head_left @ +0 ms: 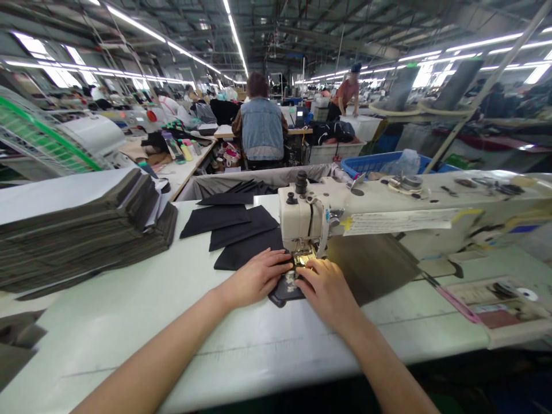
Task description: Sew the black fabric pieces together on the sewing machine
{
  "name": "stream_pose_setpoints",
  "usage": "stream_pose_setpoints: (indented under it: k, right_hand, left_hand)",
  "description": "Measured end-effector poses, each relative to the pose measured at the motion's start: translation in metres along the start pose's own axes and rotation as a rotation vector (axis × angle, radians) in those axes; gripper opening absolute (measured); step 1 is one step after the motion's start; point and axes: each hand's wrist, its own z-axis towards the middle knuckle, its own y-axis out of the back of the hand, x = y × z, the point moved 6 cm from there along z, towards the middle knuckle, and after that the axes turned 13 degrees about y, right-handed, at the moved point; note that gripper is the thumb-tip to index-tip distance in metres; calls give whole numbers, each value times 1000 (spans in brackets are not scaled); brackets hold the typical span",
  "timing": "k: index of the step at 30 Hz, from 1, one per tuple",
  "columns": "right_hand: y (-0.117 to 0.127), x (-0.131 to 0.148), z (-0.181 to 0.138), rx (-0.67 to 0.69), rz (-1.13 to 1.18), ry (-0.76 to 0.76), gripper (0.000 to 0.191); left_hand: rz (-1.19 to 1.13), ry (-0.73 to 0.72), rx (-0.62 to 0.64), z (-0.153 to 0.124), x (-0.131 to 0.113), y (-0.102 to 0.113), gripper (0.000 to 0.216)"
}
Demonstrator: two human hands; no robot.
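Note:
A small dark fabric piece (285, 289) lies under the needle of a cream sewing machine (302, 221) on a pale table (129, 310). My left hand (256, 279) rests flat on the fabric's left side, fingers stretched toward the presser foot. My right hand (330, 287) presses the fabric from the right, fingers bent down onto it close to the needle. Both hands touch the same piece, which they mostly cover.
Several black cut pieces (241, 230) lie behind my left hand. A tall stack of dark fabric (81, 227) stands at the left. A tray of small parts (500, 305) sits at the right. A person in a denim vest (261, 126) sits ahead, another stands farther back.

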Motion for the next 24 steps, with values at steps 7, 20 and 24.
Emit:
stream_pose_setpoints:
  k: [7,20,24]
  right_hand:
    - [2,10,-19,-78,71,1,15]
    - [3,17,-29,-164,130,-13,11]
    - [2,15,-30,-182,164,-13,11]
  left_hand:
    - [8,23,-31,4,7,0,40]
    - [73,59,-51,5,3,1,39]
    - [63,48,-75,5,4,0,40]
